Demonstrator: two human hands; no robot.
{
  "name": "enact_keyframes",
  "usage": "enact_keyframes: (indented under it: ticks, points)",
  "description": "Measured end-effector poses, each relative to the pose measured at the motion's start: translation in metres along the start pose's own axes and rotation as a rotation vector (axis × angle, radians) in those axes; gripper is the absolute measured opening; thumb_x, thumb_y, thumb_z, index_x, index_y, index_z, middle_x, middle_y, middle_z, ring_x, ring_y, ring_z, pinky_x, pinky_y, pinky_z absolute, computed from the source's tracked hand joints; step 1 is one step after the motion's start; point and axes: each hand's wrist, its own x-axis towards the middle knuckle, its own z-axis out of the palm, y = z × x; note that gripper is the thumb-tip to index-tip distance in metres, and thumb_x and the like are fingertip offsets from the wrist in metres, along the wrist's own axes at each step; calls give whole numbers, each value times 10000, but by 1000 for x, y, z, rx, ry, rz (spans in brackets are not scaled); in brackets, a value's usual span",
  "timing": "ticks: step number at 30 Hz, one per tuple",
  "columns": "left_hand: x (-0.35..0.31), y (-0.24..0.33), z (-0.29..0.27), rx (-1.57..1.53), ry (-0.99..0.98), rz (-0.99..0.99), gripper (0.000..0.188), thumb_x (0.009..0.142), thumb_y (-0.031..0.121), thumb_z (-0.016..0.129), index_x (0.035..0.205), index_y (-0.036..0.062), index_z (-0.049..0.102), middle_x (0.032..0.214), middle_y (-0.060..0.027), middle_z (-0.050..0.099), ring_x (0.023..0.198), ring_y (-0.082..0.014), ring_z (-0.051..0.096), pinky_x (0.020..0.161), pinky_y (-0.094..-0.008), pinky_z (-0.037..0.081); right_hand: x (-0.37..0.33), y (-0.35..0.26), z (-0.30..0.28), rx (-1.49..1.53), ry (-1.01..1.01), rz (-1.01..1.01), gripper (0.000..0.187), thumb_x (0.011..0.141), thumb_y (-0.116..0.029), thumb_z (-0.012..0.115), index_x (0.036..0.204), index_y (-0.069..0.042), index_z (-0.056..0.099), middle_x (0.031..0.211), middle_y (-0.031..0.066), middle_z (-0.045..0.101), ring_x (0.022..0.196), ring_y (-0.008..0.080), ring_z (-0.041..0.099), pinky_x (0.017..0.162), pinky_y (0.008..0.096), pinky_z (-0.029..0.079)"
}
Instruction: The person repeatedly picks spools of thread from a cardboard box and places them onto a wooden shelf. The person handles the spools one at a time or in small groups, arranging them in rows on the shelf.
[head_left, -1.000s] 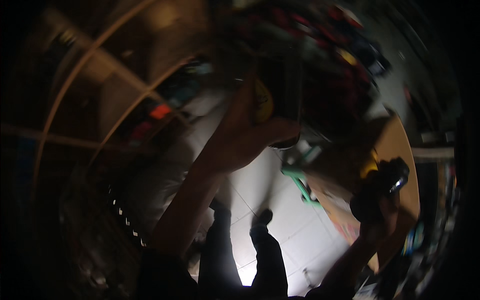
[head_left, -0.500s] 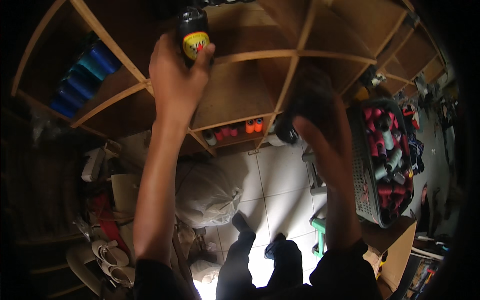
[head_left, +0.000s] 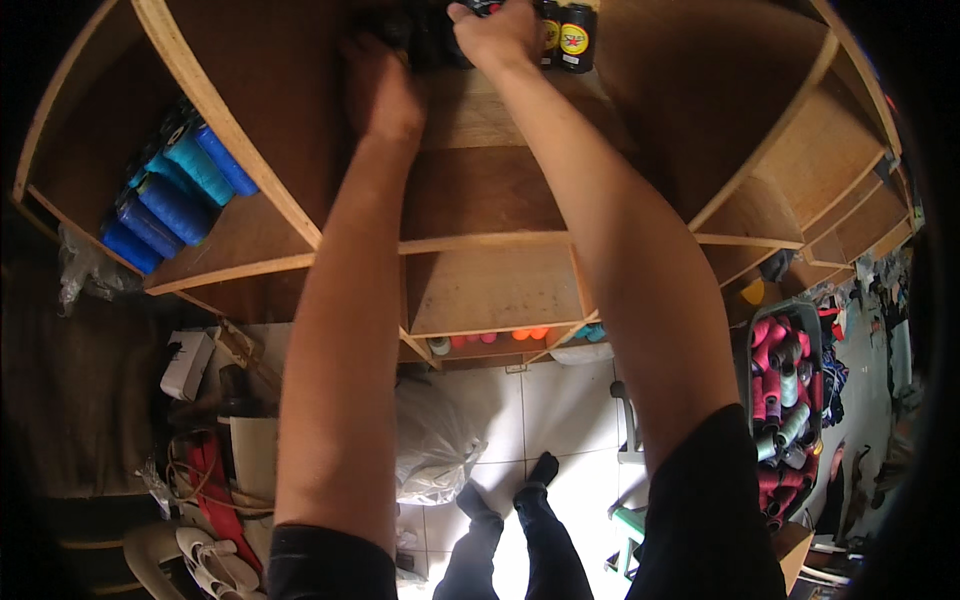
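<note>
Both my hands reach deep into a wooden shelf compartment at the top of the view. Two black thread spools with round yellow labels stand upright at its back, right of my right hand. That hand is closed round a black thread spool with a bit of red, partly cut off by the upper edge. My left hand is in shadow at the compartment's left side, its fingers curled about a dark spool that shows only faintly. Further dark spools stand between the hands, hard to make out.
Blue and teal thread cones lie in the left compartment. Orange spools show low down. A grey basket of pink and pale spools stands right. On the floor are a clear plastic bag, a green stool and white sandals.
The left hand has carried its black spool up into the compartment. My right hand, lower right with a dark item before, has swung up and left to the spools. The view has shifted.
</note>
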Motion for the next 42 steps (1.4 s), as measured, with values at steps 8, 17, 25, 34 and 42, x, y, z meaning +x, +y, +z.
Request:
enact_keyframes:
  ticks: [8, 17, 25, 34, 42]
  points:
    - [-1, 13, 0, 64, -45, -139, 469, 870, 214, 709, 1228, -18, 513, 1211, -292, 600, 1100, -441, 643, 899, -517, 559, -1, 29, 60, -61, -13, -192, 530, 794, -184, 702, 1261, -1, 530, 1205, 296, 617, 1142, 467, 596, 995, 534, 479]
    - [3, 16, 7, -788, 75, -410, 445, 1016, 226, 529, 1390, -12, 480, 1193, -278, 644, 1038, -429, 665, 866, -482, 538, -11, 35, 36, -184, -154, -201, 412, 788, -258, 735, 1160, -115, 631, 1053, 224, 718, 1054, 416, 665, 939, 491, 522]
    - [-6, 14, 1, 23, -16, -278, 652, 908, 213, 712, 1404, -69, 397, 1060, -307, 679, 1010, -453, 668, 858, -528, 533, -6, 39, 35, -230, -173, -176, 278, 789, -239, 714, 972, -31, 686, 1020, 245, 715, 1029, 433, 668, 922, 495, 526]
    - [-4, 17, -3, 29, -31, -294, 450, 888, 138, 678, 1266, -51, 524, 1083, -312, 670, 1038, -462, 659, 880, -517, 543, -6, 48, 48, -267, -170, -171, 413, 732, -137, 722, 1100, 18, 616, 1085, 293, 686, 1086, 460, 642, 947, 487, 530]
    - [-22, 15, -16, 41, -178, -227, 291, 901, 131, 709, 1140, -25, 652, 1120, -210, 700, 1051, -370, 698, 863, -460, 600, -6, 55, 62, -322, -173, -214, 379, 743, 29, 700, 1109, 38, 602, 977, 291, 696, 998, 457, 671, 885, 512, 554]
